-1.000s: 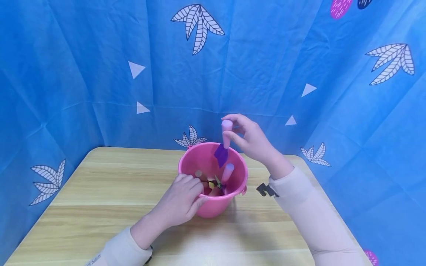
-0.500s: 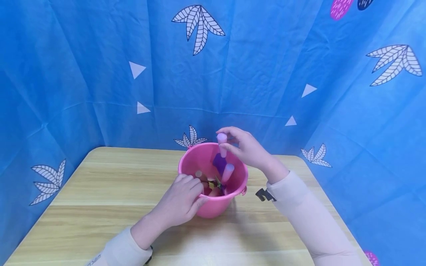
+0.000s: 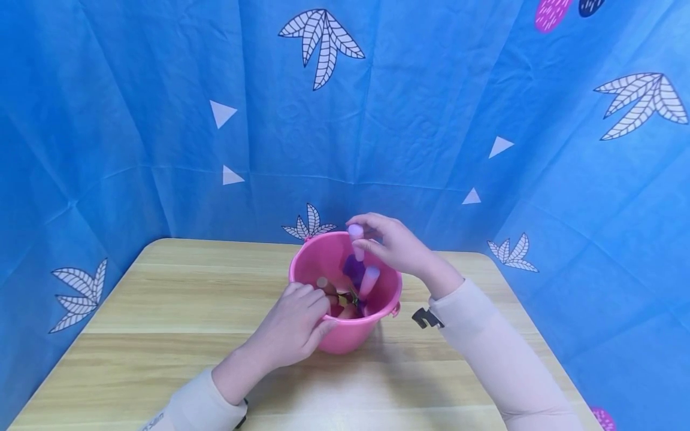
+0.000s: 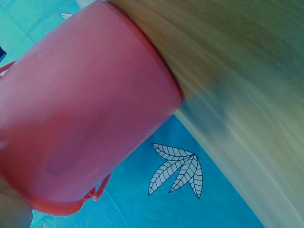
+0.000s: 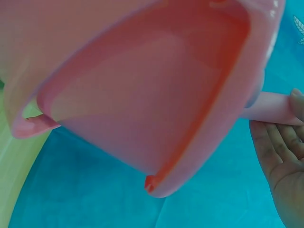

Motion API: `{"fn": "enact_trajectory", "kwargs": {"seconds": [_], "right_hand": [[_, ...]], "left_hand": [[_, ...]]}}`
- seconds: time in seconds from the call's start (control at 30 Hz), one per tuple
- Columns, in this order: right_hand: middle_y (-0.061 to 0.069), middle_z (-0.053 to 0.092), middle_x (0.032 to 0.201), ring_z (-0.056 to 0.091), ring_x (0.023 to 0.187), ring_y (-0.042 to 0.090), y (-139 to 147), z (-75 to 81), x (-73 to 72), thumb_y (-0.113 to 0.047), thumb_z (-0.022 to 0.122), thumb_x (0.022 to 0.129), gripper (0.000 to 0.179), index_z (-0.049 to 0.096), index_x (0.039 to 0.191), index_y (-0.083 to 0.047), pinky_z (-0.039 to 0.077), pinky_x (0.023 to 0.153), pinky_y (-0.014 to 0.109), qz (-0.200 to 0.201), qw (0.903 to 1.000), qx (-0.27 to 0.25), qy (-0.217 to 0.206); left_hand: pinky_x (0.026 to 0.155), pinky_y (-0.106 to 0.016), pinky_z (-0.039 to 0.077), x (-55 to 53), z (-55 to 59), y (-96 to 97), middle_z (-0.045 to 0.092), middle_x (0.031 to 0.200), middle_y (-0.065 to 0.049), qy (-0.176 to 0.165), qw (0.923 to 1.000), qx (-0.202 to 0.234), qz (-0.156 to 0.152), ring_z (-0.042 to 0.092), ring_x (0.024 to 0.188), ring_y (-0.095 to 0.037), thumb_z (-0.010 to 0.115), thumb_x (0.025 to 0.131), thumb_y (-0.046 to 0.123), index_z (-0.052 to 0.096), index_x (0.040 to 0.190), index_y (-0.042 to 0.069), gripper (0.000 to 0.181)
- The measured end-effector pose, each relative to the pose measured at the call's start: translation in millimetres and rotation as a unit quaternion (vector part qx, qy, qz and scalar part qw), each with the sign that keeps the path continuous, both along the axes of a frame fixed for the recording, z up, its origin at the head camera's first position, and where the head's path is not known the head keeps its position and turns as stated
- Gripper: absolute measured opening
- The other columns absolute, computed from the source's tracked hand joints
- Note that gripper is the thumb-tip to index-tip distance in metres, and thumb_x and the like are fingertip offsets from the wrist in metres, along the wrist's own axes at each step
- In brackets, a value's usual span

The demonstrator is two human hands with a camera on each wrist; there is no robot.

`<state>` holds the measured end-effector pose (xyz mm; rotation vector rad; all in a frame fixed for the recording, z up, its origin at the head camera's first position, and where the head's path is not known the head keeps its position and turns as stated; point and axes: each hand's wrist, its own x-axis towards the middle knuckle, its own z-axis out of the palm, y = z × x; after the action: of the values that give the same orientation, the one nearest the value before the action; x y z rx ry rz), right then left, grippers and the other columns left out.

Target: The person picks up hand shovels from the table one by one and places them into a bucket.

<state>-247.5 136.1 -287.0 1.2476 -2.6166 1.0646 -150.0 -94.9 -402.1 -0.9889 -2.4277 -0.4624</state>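
A pink bucket stands upright on the wooden table. My left hand grips its near-left rim, fingers over the inside and thumb along the outside. Over the far-right rim, my right hand pinches the pink handle of a toy shovel, whose purple blade points down inside the bucket. A second pink handle leans within, nearer me. Brownish and yellow items lie at the bottom, partly hidden by the rim and left hand. In the right wrist view, fingers and thumb hold the handle beside the bucket.
The light wooden table extends around the bucket. A blue curtain with leaf prints hangs behind the table and along both sides. On the bucket's right side sticks out a pink handle lug. A black buckle hangs at my right cuff.
My right hand has moved down and slightly left, lowering the toy shovel deeper into the bucket. My left hand and the bucket have stayed in place.
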Motion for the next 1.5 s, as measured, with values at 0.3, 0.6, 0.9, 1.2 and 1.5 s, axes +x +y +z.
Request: {"fn": "enact_trajectory", "kwargs": {"seconds": [0.3,0.6,0.9,1.2,1.5], "right_hand": [[0.007,0.066,0.112,0.065,0.104,0.02,-0.9,-5.8,-4.7,-0.004,0.071,0.092,0.038,0.061,0.129,-0.001,0.053,0.094,0.038,0.01,1.0,0.002,0.002],[0.005,0.067,0.108,0.066,0.105,0.021,-0.5,-12.0,-10.8,-0.007,0.07,0.093,0.036,0.063,0.128,-0.002,0.053,0.095,0.036,0.018,0.9998,0.012,-0.001],[0.003,0.066,0.108,0.064,0.107,0.019,-3.0,-9.6,-12.8,-0.008,0.071,0.093,0.035,0.064,0.128,-0.005,0.053,0.095,0.034,0.019,0.9995,0.027,0.001],[0.005,0.066,0.107,0.064,0.108,0.021,-4.6,-11.5,-14.2,-0.006,0.071,0.093,0.037,0.064,0.129,-0.003,0.052,0.097,0.038,0.027,0.9991,0.034,0.001],[0.004,0.068,0.098,0.067,0.099,0.02,-6.1,-12.7,-15.0,-0.008,0.069,0.095,0.037,0.063,0.131,-0.004,0.049,0.099,0.039,0.025,0.9974,0.057,-0.037]], "left_hand": [[0.089,-0.038,0.04,-2.9,-1.2,-1.3,0.058,0.09,0.009,0.006,1.0,-0.001,-0.003,0.05,0.09,-0.012,0.056,0.1,0.041,0.064,0.097,0.019,0.023],[0.089,-0.038,0.04,-4.4,-1.9,-2.0,0.057,0.089,0.01,0.008,1.0,-0.001,-0.005,0.049,0.089,-0.012,0.058,0.099,0.039,0.064,0.097,0.019,0.021],[0.091,-0.039,0.04,-4.9,-2.3,-3.2,0.059,0.092,0.008,0.005,1.0,0.002,-0.008,0.05,0.091,-0.013,0.058,0.099,0.039,0.065,0.101,0.017,0.023],[0.092,-0.039,0.04,-4.7,-2.7,-3.9,0.061,0.094,0.008,0.004,1.0,0.0,-0.007,0.051,0.093,-0.013,0.054,0.101,0.042,0.066,0.103,0.017,0.028],[0.092,-0.039,0.04,-5.8,-3.4,-4.4,0.06,0.093,0.008,0.006,1.0,-0.003,-0.006,0.051,0.093,-0.013,0.049,0.103,0.045,0.065,0.103,0.017,0.033]]}}
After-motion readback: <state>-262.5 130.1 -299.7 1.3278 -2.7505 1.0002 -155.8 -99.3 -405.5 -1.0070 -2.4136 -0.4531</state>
